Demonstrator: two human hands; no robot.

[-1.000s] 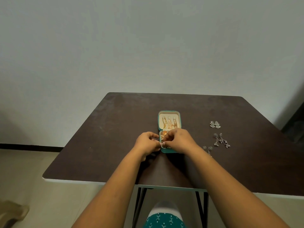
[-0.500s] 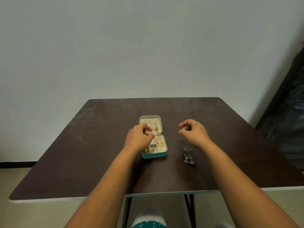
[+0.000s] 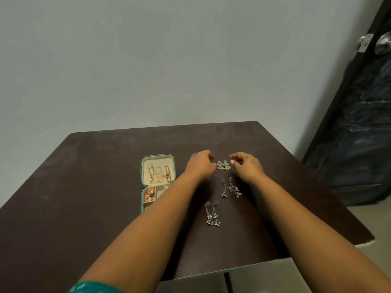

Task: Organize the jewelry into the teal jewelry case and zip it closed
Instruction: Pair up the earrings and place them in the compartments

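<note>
Nearest: dangly silver earrings (image 3: 212, 215), a second dangly pair (image 3: 230, 188) beyond. Light, fiddly, prone to tangle (best pinched at the top stud, imo). Then small silver earrings (image 3: 223, 165) between left hand (image 3: 200, 166) and right hand (image 3: 247, 167), fingers loosely curled, holding nothing, approx. touching. Teal case (image 3: 157, 157) lay open at left, near half hidden by forearm; zip not made out.

My hands (image 3: 201, 164) (image 3: 247, 167) are flanking the stud earrings (image 3: 223, 165); dangling pairs (image 3: 230, 188) (image 3: 212, 213) are lying between my forearms, bare table (image 3: 84, 187) lying left.

Teal case (image 3: 157, 157), dark brown table (image 3: 84, 187)
</note>
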